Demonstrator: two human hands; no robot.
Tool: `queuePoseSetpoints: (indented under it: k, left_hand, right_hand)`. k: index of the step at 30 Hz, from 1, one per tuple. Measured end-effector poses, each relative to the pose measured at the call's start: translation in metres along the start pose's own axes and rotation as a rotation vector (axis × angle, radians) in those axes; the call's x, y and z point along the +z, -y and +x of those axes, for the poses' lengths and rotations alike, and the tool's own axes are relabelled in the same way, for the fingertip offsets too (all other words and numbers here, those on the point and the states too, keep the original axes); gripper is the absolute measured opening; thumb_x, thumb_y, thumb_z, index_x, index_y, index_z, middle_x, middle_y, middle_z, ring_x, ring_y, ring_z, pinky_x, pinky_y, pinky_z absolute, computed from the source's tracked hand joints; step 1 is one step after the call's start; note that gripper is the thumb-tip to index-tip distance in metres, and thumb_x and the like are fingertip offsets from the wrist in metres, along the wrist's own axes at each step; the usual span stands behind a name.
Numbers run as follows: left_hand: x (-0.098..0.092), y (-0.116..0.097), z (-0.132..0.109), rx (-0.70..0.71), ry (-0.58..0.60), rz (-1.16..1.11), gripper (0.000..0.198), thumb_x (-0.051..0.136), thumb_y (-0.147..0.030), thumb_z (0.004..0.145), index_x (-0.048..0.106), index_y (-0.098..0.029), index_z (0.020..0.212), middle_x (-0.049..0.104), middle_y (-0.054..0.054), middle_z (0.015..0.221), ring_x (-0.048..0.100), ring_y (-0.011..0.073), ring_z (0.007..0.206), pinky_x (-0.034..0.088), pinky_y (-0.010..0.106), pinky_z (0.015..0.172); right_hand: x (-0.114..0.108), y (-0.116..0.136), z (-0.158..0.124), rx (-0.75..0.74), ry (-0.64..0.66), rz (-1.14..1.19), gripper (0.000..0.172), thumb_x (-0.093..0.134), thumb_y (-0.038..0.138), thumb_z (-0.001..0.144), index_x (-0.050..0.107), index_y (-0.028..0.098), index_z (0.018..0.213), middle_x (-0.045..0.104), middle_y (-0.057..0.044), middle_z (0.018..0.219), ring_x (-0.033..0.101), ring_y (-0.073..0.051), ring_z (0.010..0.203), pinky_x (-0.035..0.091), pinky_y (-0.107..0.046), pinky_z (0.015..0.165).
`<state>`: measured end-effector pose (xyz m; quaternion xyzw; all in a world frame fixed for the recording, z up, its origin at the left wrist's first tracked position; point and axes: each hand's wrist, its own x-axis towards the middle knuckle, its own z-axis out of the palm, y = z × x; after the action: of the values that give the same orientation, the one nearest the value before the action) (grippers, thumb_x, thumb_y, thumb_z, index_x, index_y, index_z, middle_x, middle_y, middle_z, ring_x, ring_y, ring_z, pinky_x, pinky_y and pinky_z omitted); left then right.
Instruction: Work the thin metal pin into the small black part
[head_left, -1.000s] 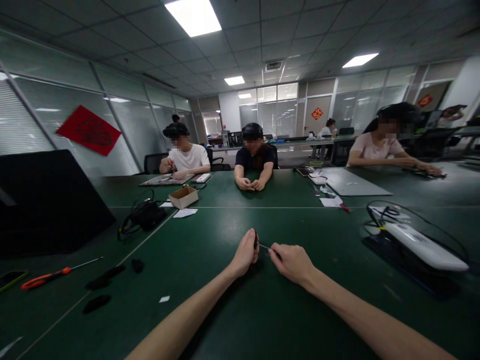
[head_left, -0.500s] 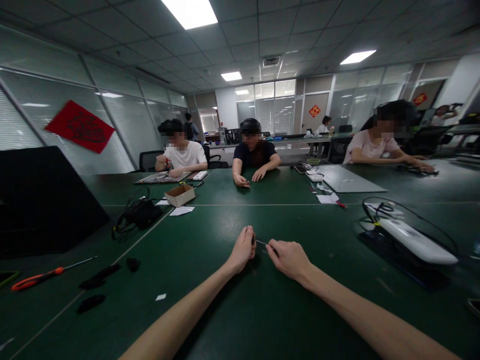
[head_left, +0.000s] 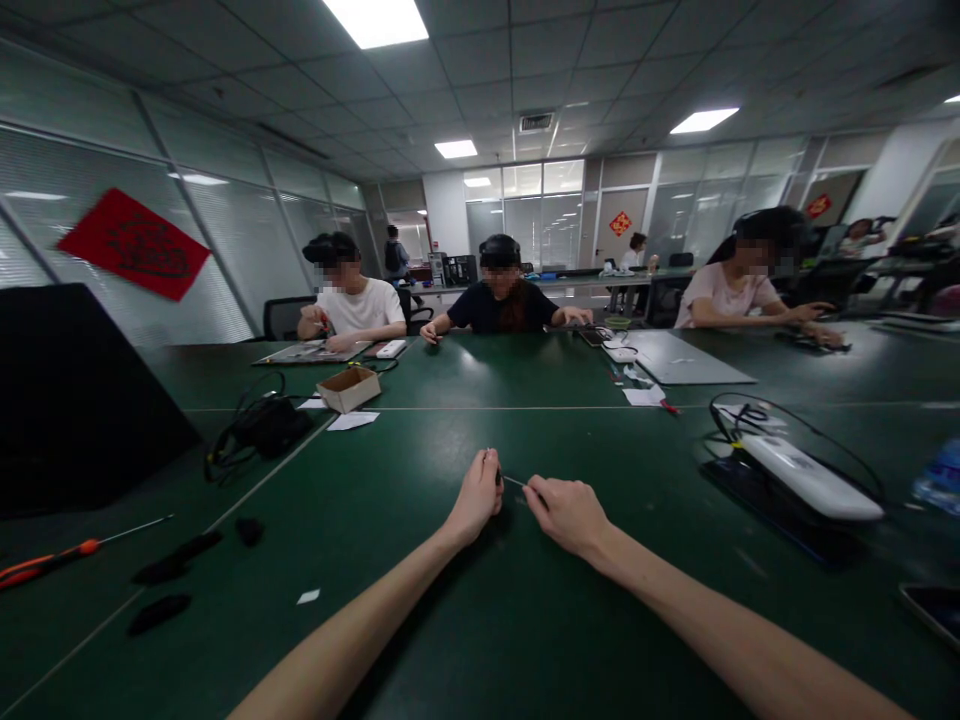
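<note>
A slim tool with a black handle and silver shaft [head_left: 507, 479] shows at lower centre of the frame; a dark green tabletop [head_left: 390, 640] with thin pale seam lines fills the lower half; at upper left, a red paper banner [head_left: 133, 245] with a darker red pattern hangs over grey striped window blinds [head_left: 232, 250]; at lower left, an orange-and-red screwdriver handle [head_left: 52, 563] lies on the green; left of centre sits a brown cardboard box [head_left: 346, 392]; at right lies a glossy white plastic slab [head_left: 811, 477]; across the table show a white T-shirt [head_left: 360, 307], a navy T-shirt [head_left: 499, 307] and a pale pink T-shirt [head_left: 724, 297].
</note>
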<state>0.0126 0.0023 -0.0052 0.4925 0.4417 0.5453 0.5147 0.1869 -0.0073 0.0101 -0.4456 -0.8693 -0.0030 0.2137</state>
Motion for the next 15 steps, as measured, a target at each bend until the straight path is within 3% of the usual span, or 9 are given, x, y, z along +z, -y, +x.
queuePoseSetpoints:
  k: [8, 13, 15]
  left_hand:
    - [0.006, -0.014, -0.007, -0.023, -0.067, 0.057, 0.039, 0.039, -0.059, 0.083, 0.040, -0.020, 0.080, 0.038, -0.005, 0.056, 0.030, 0.0062, 0.039, 0.024, 0.017, 0.037]
    - [0.009, -0.010, -0.012, 0.027, 0.039, 0.104, 0.036, 0.045, -0.055, 0.082, 0.044, -0.019, 0.080, 0.041, -0.003, 0.058, 0.035, 0.0078, 0.043, 0.025, 0.019, 0.039]
    - [0.008, -0.007, -0.011, 0.017, 0.048, 0.068, 0.036, 0.046, -0.055, 0.082, 0.043, -0.019, 0.079, 0.040, -0.003, 0.057, 0.034, 0.0072, 0.042, 0.023, 0.018, 0.039]
  right_hand:
    - [0.000, -0.002, -0.001, -0.008, -0.020, 0.045, 0.038, 0.025, 0.040, 0.097, 0.056, 0.020, 0.091, 0.061, -0.001, 0.070, 0.053, -0.010, 0.056, 0.034, -0.020, 0.052]
    - [-0.003, -0.009, 0.006, 0.190, -0.080, 0.062, 0.040, 0.019, 0.035, 0.099, 0.056, 0.019, 0.095, 0.061, -0.002, 0.068, 0.055, -0.011, 0.054, 0.036, -0.020, 0.050]
    - [-0.004, -0.009, 0.007, 0.177, -0.067, 0.052, 0.038, 0.022, 0.035, 0.098, 0.056, 0.018, 0.096, 0.062, -0.003, 0.070, 0.056, -0.011, 0.055, 0.036, -0.020, 0.051]
